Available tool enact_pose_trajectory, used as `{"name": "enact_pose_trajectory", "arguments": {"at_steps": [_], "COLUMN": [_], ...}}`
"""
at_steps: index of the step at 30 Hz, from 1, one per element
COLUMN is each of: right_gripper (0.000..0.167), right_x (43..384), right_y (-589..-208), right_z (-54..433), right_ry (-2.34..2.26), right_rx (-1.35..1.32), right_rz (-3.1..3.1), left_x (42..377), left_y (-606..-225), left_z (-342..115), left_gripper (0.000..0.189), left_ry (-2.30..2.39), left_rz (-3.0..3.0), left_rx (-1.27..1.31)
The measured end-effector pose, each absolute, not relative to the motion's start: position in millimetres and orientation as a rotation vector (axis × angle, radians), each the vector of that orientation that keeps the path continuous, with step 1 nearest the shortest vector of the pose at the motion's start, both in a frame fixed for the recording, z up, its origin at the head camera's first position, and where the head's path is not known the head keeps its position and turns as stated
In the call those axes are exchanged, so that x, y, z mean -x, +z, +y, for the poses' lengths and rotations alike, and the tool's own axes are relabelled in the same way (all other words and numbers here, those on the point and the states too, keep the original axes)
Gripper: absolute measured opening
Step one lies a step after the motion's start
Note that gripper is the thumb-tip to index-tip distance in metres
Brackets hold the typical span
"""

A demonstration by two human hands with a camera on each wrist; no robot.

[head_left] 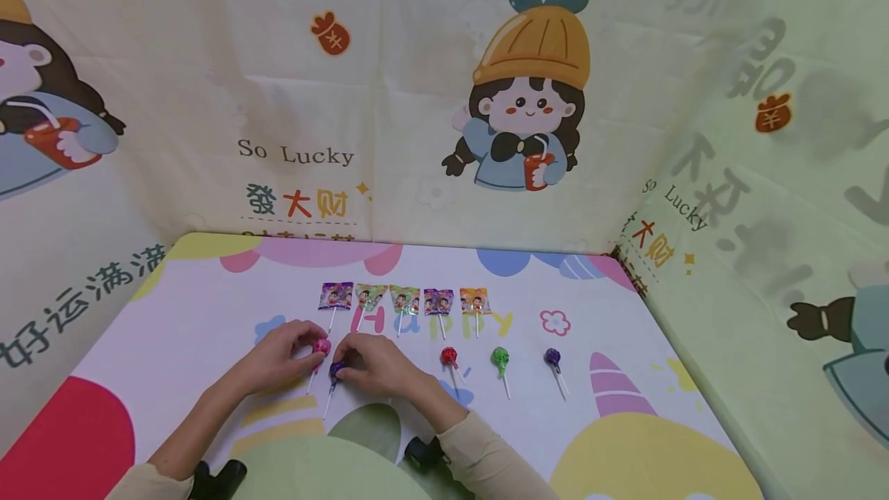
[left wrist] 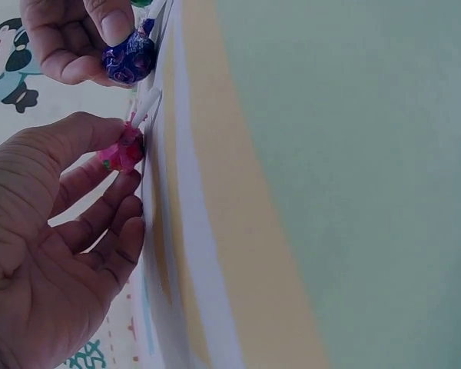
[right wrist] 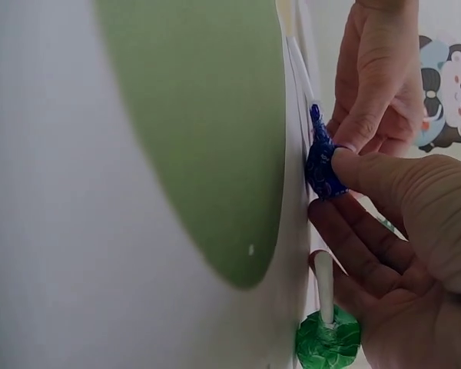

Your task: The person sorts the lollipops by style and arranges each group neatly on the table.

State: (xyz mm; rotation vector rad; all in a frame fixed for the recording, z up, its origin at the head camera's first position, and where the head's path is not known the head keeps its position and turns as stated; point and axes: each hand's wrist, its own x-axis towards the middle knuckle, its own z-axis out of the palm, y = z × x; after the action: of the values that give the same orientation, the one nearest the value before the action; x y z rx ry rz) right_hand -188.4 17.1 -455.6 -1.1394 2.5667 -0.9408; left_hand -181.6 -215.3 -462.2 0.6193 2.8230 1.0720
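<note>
My left hand [head_left: 283, 356] pinches a round pink-wrapped lollipop [head_left: 321, 346] between thumb and fingers, its white stick pointing toward me. Just to the right, my right hand [head_left: 380, 365] pinches a round dark purple lollipop [head_left: 336, 371] low over the table. In the left wrist view the pink wrapper [left wrist: 121, 154] sits at the thumb tip, with the other fingers loosely curved below. The right wrist view has the thumb against the purple wrapper [right wrist: 323, 165], and a green lollipop [right wrist: 328, 338] lies beyond that hand.
Right of my hands lie a red lollipop [head_left: 450, 356], a green lollipop [head_left: 500, 359] and another purple lollipop [head_left: 552, 359], spaced apart. Behind them several flat-packed lollipops [head_left: 405, 299] form a row. The patterned table [head_left: 514, 446] meets a printed cloth backdrop [head_left: 410, 137].
</note>
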Motion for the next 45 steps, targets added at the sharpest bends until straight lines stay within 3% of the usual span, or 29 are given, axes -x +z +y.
{"name": "enact_pose_trajectory", "arguments": {"at_steps": [21,45], "right_gripper": [0.017,0.017], "right_x": [193,225], "right_y": [-451,-440], "right_z": [15,11], "right_ry": [-0.902,-0.884], "right_rx": [1.094,1.035], "right_rz": [2.533,2.528], "left_x": [181,196], "left_y": [-462,-452], "left_z": [-216,-222], "left_gripper": [0.025,0.026], "left_ry": [1.075,1.113], "left_rz": [2.815,2.632], "left_rx": [-0.616,-0.665]}}
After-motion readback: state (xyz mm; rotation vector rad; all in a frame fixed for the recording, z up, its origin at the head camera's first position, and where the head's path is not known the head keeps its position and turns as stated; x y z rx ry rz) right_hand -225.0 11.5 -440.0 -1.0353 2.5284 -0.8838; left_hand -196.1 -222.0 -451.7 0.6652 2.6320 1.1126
